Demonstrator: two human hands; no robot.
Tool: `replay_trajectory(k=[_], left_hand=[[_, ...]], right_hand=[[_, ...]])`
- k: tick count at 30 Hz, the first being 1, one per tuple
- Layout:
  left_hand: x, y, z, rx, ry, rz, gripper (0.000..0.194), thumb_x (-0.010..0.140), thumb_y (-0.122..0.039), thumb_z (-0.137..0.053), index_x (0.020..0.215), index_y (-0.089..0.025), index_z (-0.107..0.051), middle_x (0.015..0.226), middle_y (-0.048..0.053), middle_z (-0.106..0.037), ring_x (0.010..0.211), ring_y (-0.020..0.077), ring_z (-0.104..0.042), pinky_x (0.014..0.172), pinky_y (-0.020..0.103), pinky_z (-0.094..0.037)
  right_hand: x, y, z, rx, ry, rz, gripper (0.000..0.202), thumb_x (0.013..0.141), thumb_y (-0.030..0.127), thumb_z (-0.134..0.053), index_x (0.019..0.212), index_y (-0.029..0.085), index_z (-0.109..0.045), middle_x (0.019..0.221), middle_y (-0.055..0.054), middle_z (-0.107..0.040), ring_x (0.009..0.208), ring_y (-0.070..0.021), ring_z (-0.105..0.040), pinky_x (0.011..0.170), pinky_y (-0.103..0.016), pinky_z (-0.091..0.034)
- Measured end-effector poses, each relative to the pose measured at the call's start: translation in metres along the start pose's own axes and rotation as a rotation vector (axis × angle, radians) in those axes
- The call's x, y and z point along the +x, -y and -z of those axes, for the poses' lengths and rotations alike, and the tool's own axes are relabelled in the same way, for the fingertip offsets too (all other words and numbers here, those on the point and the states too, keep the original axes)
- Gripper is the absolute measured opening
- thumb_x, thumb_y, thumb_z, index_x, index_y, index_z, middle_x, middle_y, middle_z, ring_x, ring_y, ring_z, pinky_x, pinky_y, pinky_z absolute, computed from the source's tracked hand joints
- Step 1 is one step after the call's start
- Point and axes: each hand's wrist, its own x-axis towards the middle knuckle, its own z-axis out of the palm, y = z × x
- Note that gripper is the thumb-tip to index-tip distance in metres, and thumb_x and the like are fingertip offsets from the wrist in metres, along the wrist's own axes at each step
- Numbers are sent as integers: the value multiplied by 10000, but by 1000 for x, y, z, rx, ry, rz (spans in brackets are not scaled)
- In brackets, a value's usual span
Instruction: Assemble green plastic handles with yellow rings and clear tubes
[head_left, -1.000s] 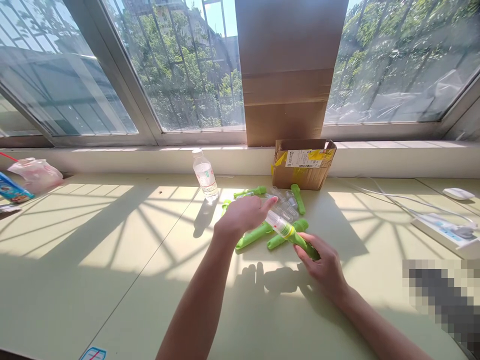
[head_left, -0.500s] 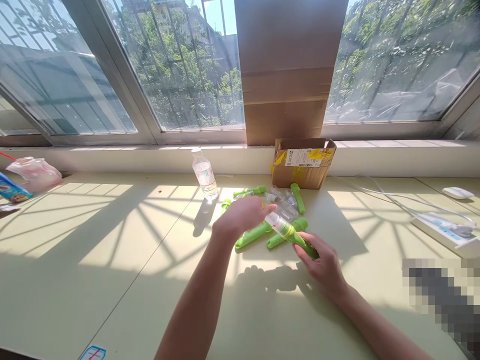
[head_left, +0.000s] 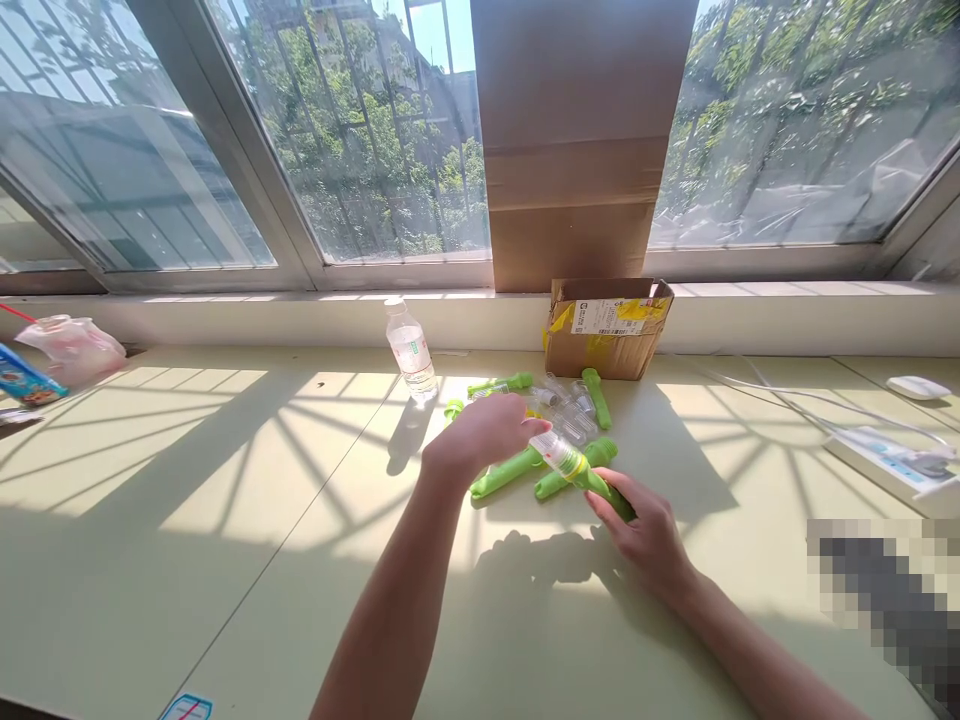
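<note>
Both hands are on one green tube (head_left: 576,464) with a clear plastic section and a yellow band, tilted above the table. My right hand (head_left: 645,520) is wrapped round its green end. At the clear end, my left hand (head_left: 487,435) is closed with the thumb pointing right; the hand hides the tip. Under and behind the hands lie more green tubes: one long piece (head_left: 506,475), a capped piece (head_left: 576,470) beside it, and another piece (head_left: 597,398) at the right. Several clear plastic tubes (head_left: 574,412) are heaped among them.
Behind the pile stands an open cardboard box (head_left: 600,345); a water bottle (head_left: 411,352) is upright to its left. A power strip (head_left: 889,460) with cables is at the right. A pinkish plastic bag (head_left: 71,350) and a blue packet (head_left: 26,378) lie far left.
Hardly anything differs. My left hand and the clear end of the held tube have shifted very slightly; both hands keep their grip. The view has moved a touch.
</note>
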Motion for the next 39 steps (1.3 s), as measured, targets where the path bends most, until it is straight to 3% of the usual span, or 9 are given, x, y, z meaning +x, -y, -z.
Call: replay_trajectory(k=[8, 14, 19, 23, 27, 39], left_hand=[[-1, 2, 1, -1, 1, -28, 461, 851, -487, -448, 544, -193, -270, 534, -19, -345, 451, 112, -300, 463, 292, -207], [0, 6, 2, -14, 16, -66, 424, 842, -499, -457, 554, -195, -387, 571, -7, -446, 468, 117, -365, 472, 286, -208], [-2, 3, 4, -33, -64, -104, 455, 819, -571, -476, 585, -197, -365, 611, -14, -439, 511, 120, -375, 476, 270, -221], [-5, -6, 6, -107, -69, -40, 603, 854, -716, -254, 554, -194, -284, 534, -16, -369, 452, 117, -336, 467, 274, -225], [-6, -14, 4, -86, -106, 65, 674, 842, -758, -113, 502, -194, -257, 480, 0, -378, 413, 121, -343, 462, 277, -253], [-2, -9, 0, -3, -42, 38, 597, 859, -661, -322, 476, -204, -304, 476, 20, -451, 458, 153, -442, 493, 283, -291]], right_hand=[[-1, -2, -1, -30, 10, -10, 179, 866, 256, -559, 1018, 196, -631, 847, -19, -680, 696, -142, -610, 640, -237, -483], [-4, -2, -2, -74, 51, -2, 181, 883, 264, -528, 1019, 185, -618, 755, -13, -662, 618, -139, -583, 567, -236, -465], [-2, 0, -1, -46, -20, 21, 169, 853, 247, -563, 999, 185, -622, 778, -19, -661, 639, -139, -585, 581, -231, -474], [-1, 0, 0, -34, -64, 37, 170, 845, 243, -578, 996, 186, -632, 777, -19, -661, 635, -135, -578, 578, -225, -477], [-1, -1, -1, -39, -86, 60, 181, 838, 229, -584, 1008, 189, -632, 814, -32, -676, 668, -144, -602, 597, -232, -488], [-1, 1, -2, -50, -60, 77, 170, 851, 230, -562, 1007, 190, -619, 829, -48, -682, 689, -160, -629, 616, -254, -503]])
